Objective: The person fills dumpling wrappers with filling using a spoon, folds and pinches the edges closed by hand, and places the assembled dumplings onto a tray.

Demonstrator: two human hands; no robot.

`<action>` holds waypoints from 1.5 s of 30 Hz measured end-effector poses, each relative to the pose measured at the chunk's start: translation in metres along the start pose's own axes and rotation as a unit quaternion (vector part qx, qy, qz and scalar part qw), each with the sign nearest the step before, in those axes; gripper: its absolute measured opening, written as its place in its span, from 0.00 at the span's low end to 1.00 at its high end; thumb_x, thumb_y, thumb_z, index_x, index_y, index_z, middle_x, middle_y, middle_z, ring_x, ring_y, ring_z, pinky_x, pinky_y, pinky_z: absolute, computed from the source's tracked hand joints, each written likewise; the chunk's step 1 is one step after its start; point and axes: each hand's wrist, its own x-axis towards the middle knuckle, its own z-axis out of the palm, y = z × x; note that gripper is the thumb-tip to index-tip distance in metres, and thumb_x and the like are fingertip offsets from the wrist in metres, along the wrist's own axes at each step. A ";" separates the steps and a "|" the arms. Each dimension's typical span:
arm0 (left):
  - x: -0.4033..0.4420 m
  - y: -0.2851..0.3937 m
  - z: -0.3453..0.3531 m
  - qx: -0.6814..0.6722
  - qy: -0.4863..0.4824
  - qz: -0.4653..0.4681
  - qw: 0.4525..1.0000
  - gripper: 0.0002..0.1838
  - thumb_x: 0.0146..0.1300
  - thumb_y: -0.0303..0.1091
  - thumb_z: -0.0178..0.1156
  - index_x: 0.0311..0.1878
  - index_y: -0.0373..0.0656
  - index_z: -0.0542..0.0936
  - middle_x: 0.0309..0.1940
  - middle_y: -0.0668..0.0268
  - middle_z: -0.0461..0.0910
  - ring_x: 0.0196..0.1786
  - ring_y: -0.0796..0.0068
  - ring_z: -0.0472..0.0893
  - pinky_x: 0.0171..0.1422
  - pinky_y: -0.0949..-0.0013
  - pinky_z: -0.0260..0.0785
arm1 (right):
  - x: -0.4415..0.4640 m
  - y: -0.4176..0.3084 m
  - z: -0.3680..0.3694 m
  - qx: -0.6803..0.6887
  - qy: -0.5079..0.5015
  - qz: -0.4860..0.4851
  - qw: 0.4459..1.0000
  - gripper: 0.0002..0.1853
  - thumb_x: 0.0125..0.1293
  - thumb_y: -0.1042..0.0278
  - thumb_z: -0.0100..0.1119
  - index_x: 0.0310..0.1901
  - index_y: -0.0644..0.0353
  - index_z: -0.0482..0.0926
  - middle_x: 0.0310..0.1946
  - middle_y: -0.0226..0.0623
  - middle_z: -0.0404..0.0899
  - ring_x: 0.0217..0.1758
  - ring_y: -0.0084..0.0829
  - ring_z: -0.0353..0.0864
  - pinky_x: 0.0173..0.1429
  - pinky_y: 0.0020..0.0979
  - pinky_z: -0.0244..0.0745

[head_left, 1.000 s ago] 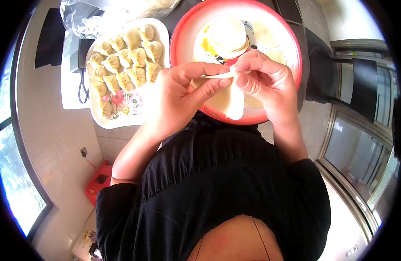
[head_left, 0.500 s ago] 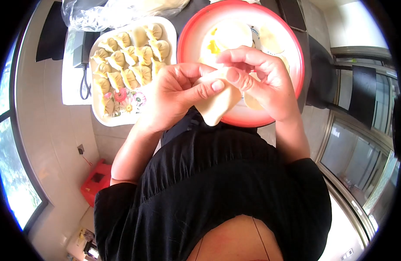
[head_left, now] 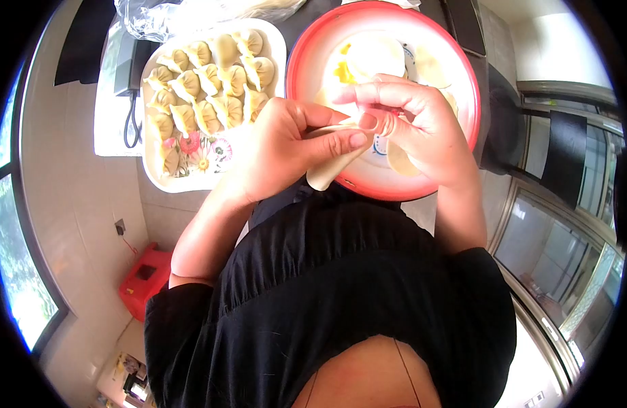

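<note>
A pale dumpling wrapper (head_left: 330, 165) is held in both hands over the near edge of a white enamel tray with a red rim (head_left: 296, 64). My left hand (head_left: 286, 146) pinches it between thumb and fingers, with the loose part hanging down toward my body. At its far edge, my right hand (head_left: 419, 126) presses thumb and index finger together on the dough. Any filling inside is hidden. Behind my hands, more round wrappers (head_left: 376, 58) lie on the enamel tray, with a yellow smear (head_left: 342, 71) beside them.
To the left, a flowered white tray (head_left: 208, 178) carries several pleated dumplings (head_left: 208, 80). A clear plastic bag (head_left: 163, 20) lies behind it. A dark grey box with a cord loop (head_left: 131, 64) stands at its left. A red container (head_left: 144, 282) is on the floor.
The wrapper has folded narrower, and its hanging part has swung slightly left and up. My right hand has shifted a little right. The trays appear slightly shifted in view.
</note>
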 end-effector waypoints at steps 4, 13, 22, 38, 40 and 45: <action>0.001 0.005 -0.002 -0.039 -0.044 -0.019 0.998 0.16 0.64 0.41 0.69 0.43 0.37 0.87 0.27 0.74 0.82 0.31 0.91 0.73 0.35 0.79 0.68 | 0.001 -0.002 0.000 0.040 -0.043 0.016 0.998 0.11 0.69 0.71 0.60 0.47 0.68 0.83 0.41 0.33 0.83 0.37 0.19 0.78 0.44 0.22 0.74; 0.002 -0.006 0.005 -0.094 -0.068 -0.016 0.993 0.08 0.61 0.34 0.70 0.37 0.38 0.88 0.28 0.69 0.86 0.32 0.86 0.80 0.37 0.79 0.70 | -0.001 0.007 0.008 0.150 -0.023 0.084 0.985 0.08 0.71 0.74 0.57 0.48 0.67 0.81 0.40 0.33 0.82 0.44 0.22 0.79 0.51 0.25 0.74; 0.000 -0.015 -0.004 -0.132 -0.122 0.017 0.984 0.10 0.62 0.32 0.68 0.40 0.34 0.86 0.31 0.67 0.85 0.34 0.83 0.80 0.42 0.76 0.71 | 0.030 0.012 -0.004 -0.205 0.156 -0.121 0.959 0.08 0.68 0.73 0.59 0.44 0.66 0.84 0.37 0.43 0.83 0.39 0.35 0.85 0.43 0.30 0.76; -0.005 -0.002 -0.002 0.337 0.143 0.329 0.871 0.13 0.57 0.27 0.64 0.47 0.38 0.84 0.37 0.60 0.83 0.37 0.65 0.83 0.43 0.66 0.77 | -0.026 0.010 0.011 0.358 -0.012 0.202 0.911 0.30 0.78 0.48 0.42 0.70 0.63 0.63 0.53 0.41 0.79 0.54 0.25 0.80 0.55 0.25 0.76; 0.002 -0.005 0.011 0.427 0.082 0.425 0.794 0.17 0.50 0.27 0.65 0.46 0.40 0.82 0.44 0.63 0.82 0.44 0.67 0.82 0.46 0.65 0.76 | -0.023 0.005 0.008 0.353 0.044 0.201 0.913 0.29 0.77 0.52 0.47 0.71 0.63 0.62 0.54 0.39 0.79 0.57 0.24 0.79 0.59 0.25 0.74; -0.003 0.008 0.007 0.274 0.048 0.439 0.854 0.22 0.56 0.42 0.71 0.48 0.38 0.81 0.47 0.62 0.81 0.51 0.63 0.80 0.55 0.64 0.71 | -0.014 0.001 -0.009 0.244 0.084 0.100 0.961 0.27 0.73 0.69 0.57 0.70 0.67 0.64 0.58 0.41 0.77 0.56 0.23 0.79 0.60 0.24 0.74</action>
